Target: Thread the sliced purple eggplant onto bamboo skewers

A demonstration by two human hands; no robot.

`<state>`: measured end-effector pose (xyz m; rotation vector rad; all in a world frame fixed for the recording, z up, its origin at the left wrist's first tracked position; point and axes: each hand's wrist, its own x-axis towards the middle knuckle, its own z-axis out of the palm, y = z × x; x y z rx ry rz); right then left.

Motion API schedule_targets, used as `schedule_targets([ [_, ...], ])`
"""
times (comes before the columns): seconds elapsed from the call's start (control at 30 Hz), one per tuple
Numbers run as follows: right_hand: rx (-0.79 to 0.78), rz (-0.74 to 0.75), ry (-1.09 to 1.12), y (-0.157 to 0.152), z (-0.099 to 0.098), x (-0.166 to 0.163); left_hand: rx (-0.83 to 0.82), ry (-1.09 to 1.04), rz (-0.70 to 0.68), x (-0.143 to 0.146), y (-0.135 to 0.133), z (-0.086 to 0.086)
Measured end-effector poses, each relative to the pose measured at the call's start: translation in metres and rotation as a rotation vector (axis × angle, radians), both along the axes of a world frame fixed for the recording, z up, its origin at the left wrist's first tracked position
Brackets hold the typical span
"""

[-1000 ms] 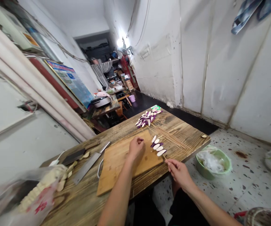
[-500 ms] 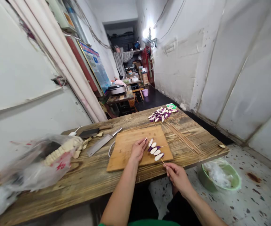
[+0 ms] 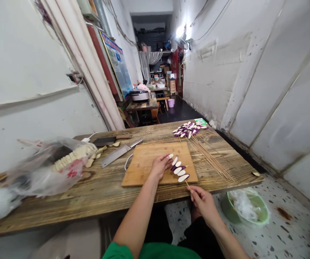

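My right hand (image 3: 203,202), at the table's front edge, pinches the lower end of a thin wooden skewer (image 3: 188,185). Several white oval eggplant slices (image 3: 180,171) with purple skin are threaded along it, above the right part of the wooden cutting board (image 3: 141,165). Over the board, my left hand (image 3: 160,166) holds a single eggplant slice (image 3: 170,156) between its fingertips at the skewer's far end. Whether the skewer's tip passes through that slice is too small to tell.
Beyond the board lie finished eggplant skewers (image 3: 188,129) and bare skewers (image 3: 211,158). A cleaver (image 3: 117,155), a dark-bladed knife (image 3: 105,141) and a plastic bag (image 3: 44,176) with pale slices are on the left. A green basin (image 3: 248,208) stands on the floor at right.
My left hand has lifted the eggplant slice slightly, its white face now showing at the skewer's far end. The right hand keeps its pinch. The camera view has shifted a little.
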<state>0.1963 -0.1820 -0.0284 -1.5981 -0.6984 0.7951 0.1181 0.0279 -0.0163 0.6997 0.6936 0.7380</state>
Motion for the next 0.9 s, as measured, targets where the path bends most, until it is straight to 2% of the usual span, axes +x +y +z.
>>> schedule_targets([
  [0.43, -0.043, 0.023, -0.039, -0.0011, 0.0026, -0.0008, -0.053, -0.053, -0.015, -0.0037, 0.0014, 0.0001],
  [0.77, -0.035, 0.000, -0.042, -0.0029, 0.0022, -0.0003, -0.057, 0.054, -0.039, -0.0040, 0.0005, 0.0027],
  [0.9, -0.025, -0.004, -0.015, -0.0014, 0.0051, -0.0015, -0.038, 0.021, -0.061, -0.0042, 0.0003, 0.0021],
])
